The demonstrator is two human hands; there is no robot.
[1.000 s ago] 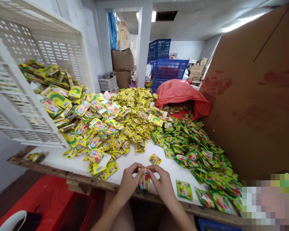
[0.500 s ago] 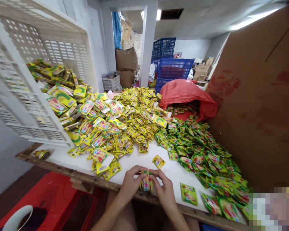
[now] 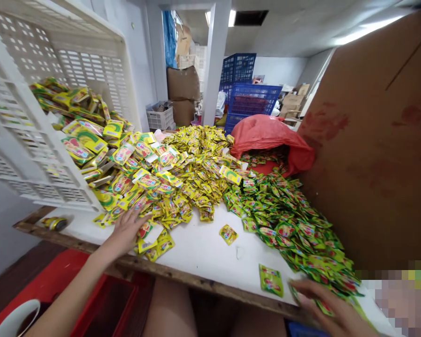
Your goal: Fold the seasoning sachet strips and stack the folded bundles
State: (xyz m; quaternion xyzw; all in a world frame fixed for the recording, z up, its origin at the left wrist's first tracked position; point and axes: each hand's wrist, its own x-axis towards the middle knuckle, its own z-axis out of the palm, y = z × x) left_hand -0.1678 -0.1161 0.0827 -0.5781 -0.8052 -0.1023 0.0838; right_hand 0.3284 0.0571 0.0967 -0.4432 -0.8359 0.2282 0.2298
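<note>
My left hand (image 3: 128, 229) lies with its fingers stretched out over the near edge of a heap of small yellow printed cartons (image 3: 119, 182), touching them; it holds nothing that I can see. At the table's front right, my right hand (image 3: 323, 299) is over flat green sachets (image 3: 325, 307), thumb and fingers apart. It partly covers the sachets, and its fingers are a little blurred. Just left of it lies a single green sachet (image 3: 271, 280). One yellow sachet (image 3: 228, 234) rests alone on the white tabletop (image 3: 206, 250).
A tipped white crate (image 3: 68, 173) spills cartons from the left. Yellow sachets (image 3: 199, 140) pile up at the back, green sachets (image 3: 291, 220) at the right beside a red sack (image 3: 263, 133) and a tall cardboard panel (image 3: 365, 164). A small yellow bottle (image 3: 54, 223) lies at the left corner.
Both hands were together at the front edge, pinching a small printed item. They have parted: my left went left onto the cartons, my right went right to the green sachets.
</note>
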